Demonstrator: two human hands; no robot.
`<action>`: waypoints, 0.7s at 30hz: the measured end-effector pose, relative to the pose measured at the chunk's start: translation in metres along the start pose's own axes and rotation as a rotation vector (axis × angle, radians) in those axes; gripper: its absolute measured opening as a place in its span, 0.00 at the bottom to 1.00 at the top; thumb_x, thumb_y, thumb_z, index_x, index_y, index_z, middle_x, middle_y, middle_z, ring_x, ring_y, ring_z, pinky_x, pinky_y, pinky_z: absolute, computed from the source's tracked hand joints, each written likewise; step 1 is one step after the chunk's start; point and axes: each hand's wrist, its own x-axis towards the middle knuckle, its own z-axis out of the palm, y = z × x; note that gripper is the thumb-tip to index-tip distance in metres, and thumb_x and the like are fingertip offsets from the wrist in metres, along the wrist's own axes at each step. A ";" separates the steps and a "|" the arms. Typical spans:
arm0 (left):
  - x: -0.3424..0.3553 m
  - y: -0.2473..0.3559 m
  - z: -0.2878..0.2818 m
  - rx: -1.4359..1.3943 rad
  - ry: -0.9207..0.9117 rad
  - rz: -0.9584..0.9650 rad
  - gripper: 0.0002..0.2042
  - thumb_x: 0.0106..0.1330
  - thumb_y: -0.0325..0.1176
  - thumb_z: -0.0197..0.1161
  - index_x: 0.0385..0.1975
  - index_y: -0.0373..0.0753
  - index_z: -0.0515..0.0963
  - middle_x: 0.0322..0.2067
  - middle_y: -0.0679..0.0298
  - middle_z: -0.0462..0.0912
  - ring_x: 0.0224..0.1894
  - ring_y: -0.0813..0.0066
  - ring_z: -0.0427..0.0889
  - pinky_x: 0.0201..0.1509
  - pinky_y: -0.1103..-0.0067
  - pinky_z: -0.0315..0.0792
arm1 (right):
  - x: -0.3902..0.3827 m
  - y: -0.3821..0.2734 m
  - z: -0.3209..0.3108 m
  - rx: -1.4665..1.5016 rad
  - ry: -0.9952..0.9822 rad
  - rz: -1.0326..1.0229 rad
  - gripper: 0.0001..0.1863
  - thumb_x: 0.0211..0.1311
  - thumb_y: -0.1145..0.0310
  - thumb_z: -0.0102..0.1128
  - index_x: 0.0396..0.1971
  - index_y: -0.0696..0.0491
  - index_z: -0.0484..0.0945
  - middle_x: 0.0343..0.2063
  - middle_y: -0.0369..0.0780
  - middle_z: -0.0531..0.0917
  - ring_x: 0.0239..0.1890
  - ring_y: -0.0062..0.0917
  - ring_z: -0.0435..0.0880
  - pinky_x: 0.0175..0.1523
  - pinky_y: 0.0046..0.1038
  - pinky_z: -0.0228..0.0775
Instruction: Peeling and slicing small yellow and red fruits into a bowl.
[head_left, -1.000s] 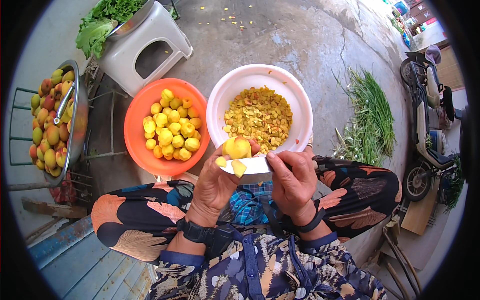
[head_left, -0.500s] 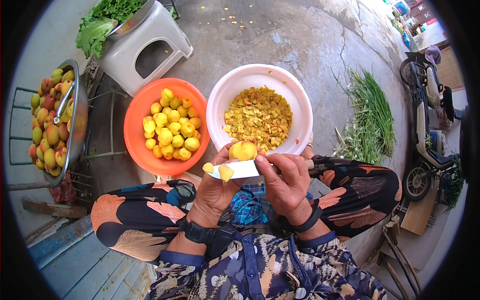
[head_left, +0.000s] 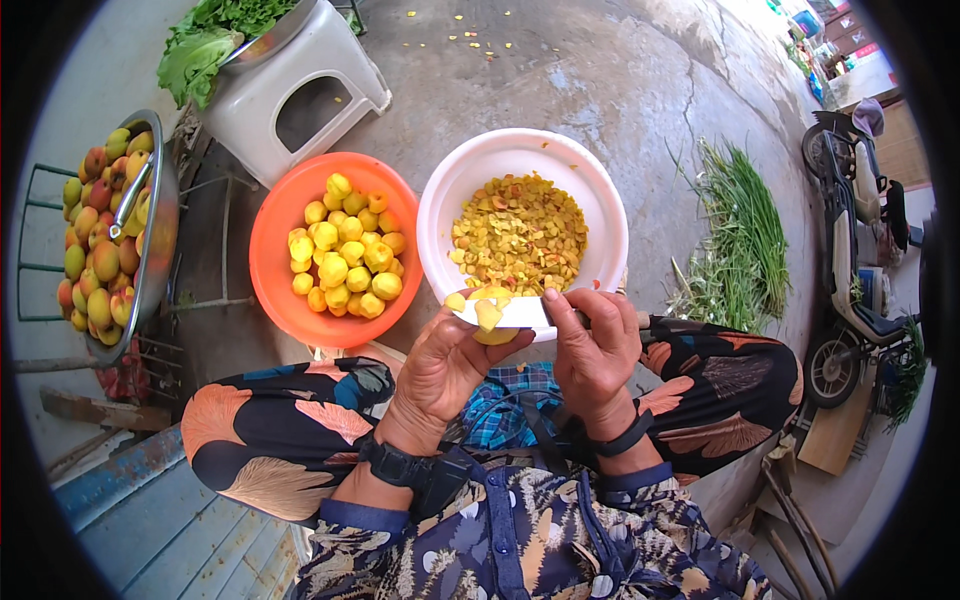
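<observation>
Left hand (head_left: 445, 365) cups peeled yellow fruit (head_left: 494, 334), soft & slick; right hand (head_left: 592, 345) fist-tight on knife (head_left: 505, 312), blade atop.

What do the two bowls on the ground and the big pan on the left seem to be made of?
The orange bowl and the white bowl look like plastic: solid colour, smooth walls, a soft sheen. The big pan of whole fruit looks like metal, probably steel or aluminium: grey, with a shiny thin rim. The blade in the right hand also looks like pale metal.
</observation>
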 end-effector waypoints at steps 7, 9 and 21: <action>-0.002 -0.002 -0.012 0.089 0.051 0.006 0.43 0.58 0.44 0.78 0.68 0.34 0.61 0.61 0.51 0.75 0.64 0.58 0.77 0.70 0.61 0.74 | 0.002 -0.007 -0.006 0.119 -0.021 -0.048 0.26 0.41 0.77 0.65 0.48 0.55 0.87 0.37 0.40 0.83 0.37 0.33 0.82 0.41 0.34 0.75; -0.002 -0.002 -0.015 0.101 0.017 -0.006 0.47 0.50 0.47 0.83 0.67 0.35 0.63 0.62 0.53 0.75 0.64 0.59 0.77 0.70 0.63 0.74 | 0.003 -0.012 -0.007 0.105 -0.054 -0.067 0.27 0.41 0.77 0.66 0.49 0.55 0.87 0.38 0.41 0.83 0.38 0.33 0.83 0.41 0.34 0.75; -0.002 -0.001 -0.005 0.118 0.018 -0.005 0.40 0.53 0.41 0.81 0.64 0.37 0.66 0.60 0.55 0.76 0.63 0.61 0.78 0.69 0.62 0.75 | 0.002 -0.007 -0.006 0.076 -0.057 -0.050 0.26 0.43 0.78 0.65 0.49 0.55 0.87 0.37 0.41 0.83 0.37 0.34 0.82 0.41 0.34 0.75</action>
